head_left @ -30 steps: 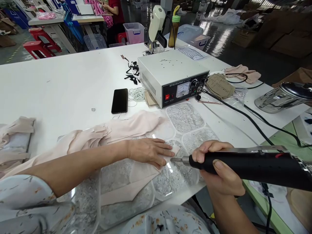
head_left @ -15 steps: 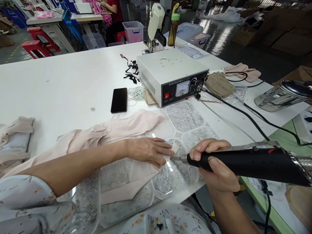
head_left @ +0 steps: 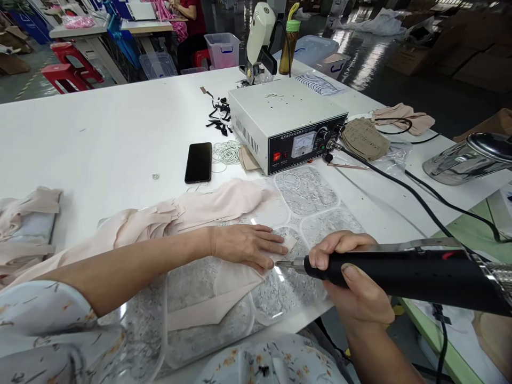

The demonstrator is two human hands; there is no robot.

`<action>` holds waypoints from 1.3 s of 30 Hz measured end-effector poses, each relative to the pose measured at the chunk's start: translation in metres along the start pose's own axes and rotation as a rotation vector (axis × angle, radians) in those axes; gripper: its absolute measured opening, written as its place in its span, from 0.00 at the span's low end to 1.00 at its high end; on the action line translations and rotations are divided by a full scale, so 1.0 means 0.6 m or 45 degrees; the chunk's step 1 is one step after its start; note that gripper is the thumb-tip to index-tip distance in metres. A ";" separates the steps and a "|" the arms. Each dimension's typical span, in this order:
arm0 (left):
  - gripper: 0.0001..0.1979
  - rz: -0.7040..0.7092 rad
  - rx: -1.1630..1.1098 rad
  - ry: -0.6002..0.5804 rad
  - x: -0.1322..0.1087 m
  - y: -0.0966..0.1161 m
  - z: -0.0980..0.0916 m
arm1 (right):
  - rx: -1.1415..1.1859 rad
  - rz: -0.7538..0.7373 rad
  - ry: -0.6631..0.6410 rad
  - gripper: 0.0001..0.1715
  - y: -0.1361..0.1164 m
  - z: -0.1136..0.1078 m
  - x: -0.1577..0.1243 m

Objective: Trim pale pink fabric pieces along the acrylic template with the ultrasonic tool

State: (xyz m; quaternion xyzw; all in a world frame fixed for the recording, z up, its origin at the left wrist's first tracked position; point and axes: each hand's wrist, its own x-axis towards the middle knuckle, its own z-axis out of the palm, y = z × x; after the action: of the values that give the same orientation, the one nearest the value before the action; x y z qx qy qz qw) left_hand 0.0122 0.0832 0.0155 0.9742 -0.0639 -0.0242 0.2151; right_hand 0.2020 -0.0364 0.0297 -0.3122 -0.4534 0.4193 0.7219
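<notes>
White and broad, the table (head_left: pixel 100 144) stretches away from both hands in a workshop with other benches and red stools far beyond. The left hand (head_left: pixel 248 246) lies open and flat, palm down, fingers spread, pressing on a pale pink fabric piece (head_left: pixel 224 288) that runs back under the forearm and heaps up just beyond the wrist. The right hand (head_left: pixel 352 282) is closed around a black wand-shaped cutting tool (head_left: pixel 400 272), thumb along its near side. The tool's thin metal tip (head_left: pixel 286 263) meets the fabric edge right at the left fingertips. Beneath both hands lies a clear scratched plastic sheet (head_left: pixel 308 192) scored with rounded outlines. Just beyond the right hand, a black cable (head_left: pixel 400 186) crosses the table to a white metal control box with a dial meter (head_left: pixel 280 112). Beyond the left hand rests a black smartphone (head_left: pixel 198 162), face up, with a small coil of white elastic loops (head_left: pixel 227 152) touching its right side. Farther off lie black fabric scraps (head_left: pixel 219 114). Well out past the left elbow sits a stack of pink pieces (head_left: pixel 24 224)
</notes>
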 end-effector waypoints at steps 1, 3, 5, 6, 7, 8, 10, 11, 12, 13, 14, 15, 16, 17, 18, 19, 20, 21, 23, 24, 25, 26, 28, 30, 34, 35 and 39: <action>0.05 0.008 -0.005 0.008 0.000 0.000 0.000 | -0.008 -0.001 0.004 0.06 0.001 0.000 -0.001; 0.05 0.018 -0.009 0.021 0.000 0.000 0.000 | -0.030 -0.003 0.008 0.05 0.002 0.001 -0.002; 0.05 0.012 -0.007 0.023 0.000 0.001 0.000 | -0.048 0.003 0.006 0.04 0.002 0.001 -0.002; 0.04 0.007 -0.007 0.021 0.001 0.002 -0.001 | -0.053 0.008 0.010 0.04 0.002 0.002 -0.003; 0.03 0.000 -0.013 0.019 0.001 0.003 -0.002 | -0.053 0.011 0.015 0.04 0.001 0.002 -0.003; 0.03 -0.010 -0.026 0.020 0.002 0.004 -0.002 | -0.047 0.015 0.020 0.04 -0.001 0.002 -0.004; 0.01 -0.043 -0.071 0.024 0.003 0.006 -0.003 | -0.030 0.026 0.029 0.05 -0.003 0.004 -0.007; 0.02 -0.059 -0.095 0.030 0.003 0.006 -0.003 | -0.022 0.033 0.031 0.05 -0.005 0.004 -0.008; 0.02 -0.069 -0.111 0.044 0.003 0.005 -0.002 | -0.017 0.040 0.030 0.05 -0.006 0.005 -0.010; 0.03 -0.064 -0.118 0.063 0.002 0.005 0.000 | -0.015 0.047 0.027 0.05 -0.007 0.005 -0.012; 0.03 -0.047 -0.115 0.091 0.002 0.004 0.002 | -0.014 0.048 0.023 0.05 -0.008 0.006 -0.013; 0.03 -0.023 -0.105 0.127 0.001 0.003 0.005 | -0.013 0.045 0.018 0.06 -0.008 0.007 -0.014; 0.03 0.004 -0.093 0.163 0.000 0.002 0.007 | -0.013 0.043 0.010 0.06 -0.009 0.008 -0.015; 0.02 0.024 -0.082 0.193 -0.001 0.001 0.009 | -0.016 0.043 0.003 0.06 -0.008 0.010 -0.015; 0.02 0.035 -0.075 0.211 -0.001 0.001 0.010 | -0.020 0.048 0.000 0.05 -0.008 0.011 -0.015; 0.02 0.035 -0.073 0.217 -0.002 0.001 0.011 | -0.025 0.053 -0.002 0.05 -0.007 0.012 -0.015; 0.02 0.026 -0.075 0.212 -0.002 0.001 0.011 | -0.031 0.058 -0.001 0.05 -0.006 0.013 -0.015; 0.02 0.015 -0.079 0.198 -0.002 0.001 0.010 | -0.037 0.062 -0.001 0.05 -0.006 0.015 -0.015; 0.02 -0.004 -0.085 0.168 -0.002 0.003 0.009 | -0.052 0.058 0.003 0.04 -0.005 0.017 -0.015; 0.02 -0.009 -0.083 0.155 -0.001 0.003 0.008 | -0.061 0.051 0.006 0.04 -0.004 0.017 -0.015; 0.02 -0.013 -0.078 0.141 -0.001 0.004 0.007 | -0.071 0.048 0.011 0.04 -0.004 0.018 -0.015; 0.02 -0.016 -0.074 0.127 0.000 0.005 0.007 | -0.080 0.048 0.016 0.04 -0.004 0.018 -0.015; 0.02 -0.031 -0.074 0.114 0.000 0.005 0.006 | -0.094 0.051 0.020 0.04 -0.004 0.019 -0.015; 0.02 -0.036 -0.079 0.132 0.001 0.006 0.006 | -0.090 0.061 0.007 0.04 -0.005 0.018 -0.016; 0.02 0.030 -0.007 0.165 0.000 0.004 0.006 | -0.051 0.067 -0.021 0.05 -0.007 0.017 -0.021; 0.02 0.042 0.008 0.179 0.000 0.004 0.006 | -0.046 0.071 -0.018 0.05 -0.008 0.017 -0.022; 0.04 0.038 -0.054 0.257 -0.001 0.005 0.007 | -0.029 0.086 -0.018 0.04 -0.005 0.022 -0.024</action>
State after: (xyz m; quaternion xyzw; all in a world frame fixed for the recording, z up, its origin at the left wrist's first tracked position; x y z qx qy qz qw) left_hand 0.0112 0.0788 0.0132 0.9658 -0.0558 0.0757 0.2415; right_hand 0.1875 -0.0495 0.0319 -0.3323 -0.4525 0.4404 0.7006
